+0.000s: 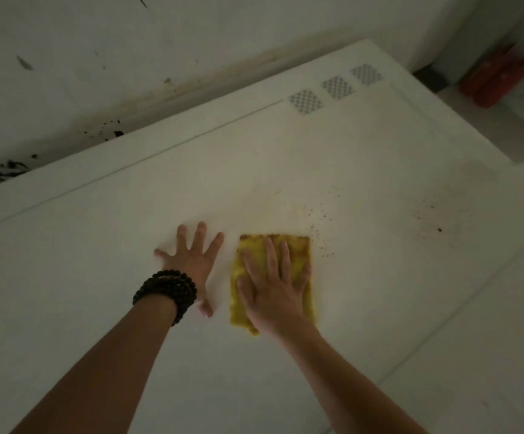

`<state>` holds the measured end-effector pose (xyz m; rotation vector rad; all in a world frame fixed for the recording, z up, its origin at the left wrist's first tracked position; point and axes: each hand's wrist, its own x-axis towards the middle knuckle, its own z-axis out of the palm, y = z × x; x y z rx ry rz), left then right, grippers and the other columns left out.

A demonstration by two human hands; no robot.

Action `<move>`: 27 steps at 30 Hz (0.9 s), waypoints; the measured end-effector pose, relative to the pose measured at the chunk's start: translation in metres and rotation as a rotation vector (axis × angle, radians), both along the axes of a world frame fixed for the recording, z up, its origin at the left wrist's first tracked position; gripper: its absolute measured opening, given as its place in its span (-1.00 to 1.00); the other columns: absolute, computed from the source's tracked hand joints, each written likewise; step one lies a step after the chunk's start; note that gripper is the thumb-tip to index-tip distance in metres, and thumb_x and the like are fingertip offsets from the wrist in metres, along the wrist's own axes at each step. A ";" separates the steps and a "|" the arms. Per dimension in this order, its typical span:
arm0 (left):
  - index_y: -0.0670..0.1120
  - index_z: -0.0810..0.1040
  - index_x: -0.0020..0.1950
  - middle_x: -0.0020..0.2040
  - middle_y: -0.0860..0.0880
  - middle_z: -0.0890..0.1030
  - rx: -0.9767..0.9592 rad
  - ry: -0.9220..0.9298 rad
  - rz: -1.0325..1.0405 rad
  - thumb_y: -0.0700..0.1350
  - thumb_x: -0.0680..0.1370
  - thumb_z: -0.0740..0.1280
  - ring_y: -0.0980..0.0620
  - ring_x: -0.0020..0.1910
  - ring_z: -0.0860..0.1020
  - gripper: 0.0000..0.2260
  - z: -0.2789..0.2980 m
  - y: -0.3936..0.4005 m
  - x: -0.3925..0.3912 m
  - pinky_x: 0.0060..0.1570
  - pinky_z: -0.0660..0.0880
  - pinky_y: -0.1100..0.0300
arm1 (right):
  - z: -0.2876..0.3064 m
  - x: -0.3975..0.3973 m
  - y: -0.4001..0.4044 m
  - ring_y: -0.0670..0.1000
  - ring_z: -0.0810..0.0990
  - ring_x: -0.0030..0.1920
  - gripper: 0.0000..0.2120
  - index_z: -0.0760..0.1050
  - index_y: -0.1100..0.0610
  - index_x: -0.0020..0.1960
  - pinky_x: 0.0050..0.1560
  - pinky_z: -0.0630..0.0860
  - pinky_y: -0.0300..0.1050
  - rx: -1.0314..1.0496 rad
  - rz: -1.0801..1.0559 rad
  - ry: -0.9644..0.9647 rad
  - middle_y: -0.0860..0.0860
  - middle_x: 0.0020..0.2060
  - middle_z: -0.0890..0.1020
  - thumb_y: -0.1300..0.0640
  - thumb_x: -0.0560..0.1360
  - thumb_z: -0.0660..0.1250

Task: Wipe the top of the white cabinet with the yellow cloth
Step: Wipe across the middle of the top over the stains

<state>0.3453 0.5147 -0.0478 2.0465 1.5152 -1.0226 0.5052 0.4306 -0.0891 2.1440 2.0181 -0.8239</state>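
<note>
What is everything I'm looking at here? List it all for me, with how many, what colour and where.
White cabinet top: one, white, filling most of the view.
Yellow cloth: one, yellow with brownish soiling at its far edge, flat on the cabinet top under the right hand.
Dark crumbs: many, brown, scattered beyond and to the right of the cloth.
Mesh squares: three, grey, in a row near the far edge.
Wall: one, whitish with black marks, behind the cabinet.
Red object: one, blurred, far right corner.
Bead bracelet: dark, wound around the left wrist.
Left hand: spread flat on the top.
Right hand: pressing flat on the cloth.
</note>
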 end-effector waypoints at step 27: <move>0.12 -0.21 0.57 0.57 -0.06 -0.20 0.099 -0.183 0.285 0.20 0.30 0.55 -0.22 0.52 -0.11 0.12 0.003 0.007 -0.037 0.33 0.25 -0.33 | -0.002 -0.019 0.095 0.07 -0.48 0.56 -0.45 -0.25 -0.33 0.59 0.43 -0.39 0.48 0.033 0.307 -0.037 -0.10 0.59 -0.42 -0.33 0.63 -0.23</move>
